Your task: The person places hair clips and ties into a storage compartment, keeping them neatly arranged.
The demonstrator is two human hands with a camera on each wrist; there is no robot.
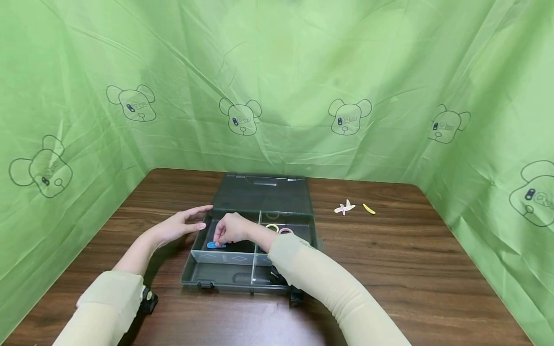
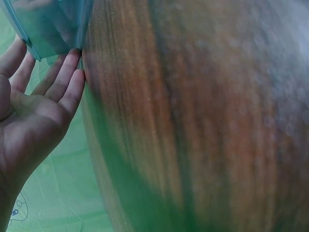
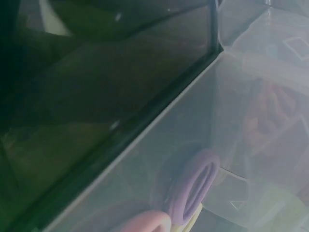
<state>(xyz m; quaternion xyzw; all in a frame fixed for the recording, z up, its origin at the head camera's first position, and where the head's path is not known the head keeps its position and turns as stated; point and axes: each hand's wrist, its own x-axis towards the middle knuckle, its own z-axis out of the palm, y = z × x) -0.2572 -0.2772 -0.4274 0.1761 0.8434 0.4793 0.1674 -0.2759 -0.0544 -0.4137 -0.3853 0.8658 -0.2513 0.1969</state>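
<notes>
A dark see-through divided box [image 1: 222,287] lies with its lid [image 1: 264,194] folded back. In its left rear compartment my right hand [image 1: 233,228] pinches a blue hair clip [image 1: 211,245] by the fingertips, low near the front divider. My left hand [image 1: 177,228] is at the box's left side, fingers extended, fingertips at the wall. The left wrist view shows this hand [image 2: 41,113] palm-on, fingers relaxed against the box corner [image 2: 53,41]. In the right wrist view, a purple hair tie [image 3: 181,195] and a pink hair tie [image 3: 149,223] rest behind the clear divider.
To the right of the box, a pale star-shaped piece with purple [image 1: 344,207] and a yellow hair clip [image 1: 369,209] lie on the wooden table [image 1: 415,269]. In the right rear compartment are a yellow ring [image 1: 272,227] and a pink ring [image 1: 286,230]. Green cloth [image 1: 298,57] surrounds the table.
</notes>
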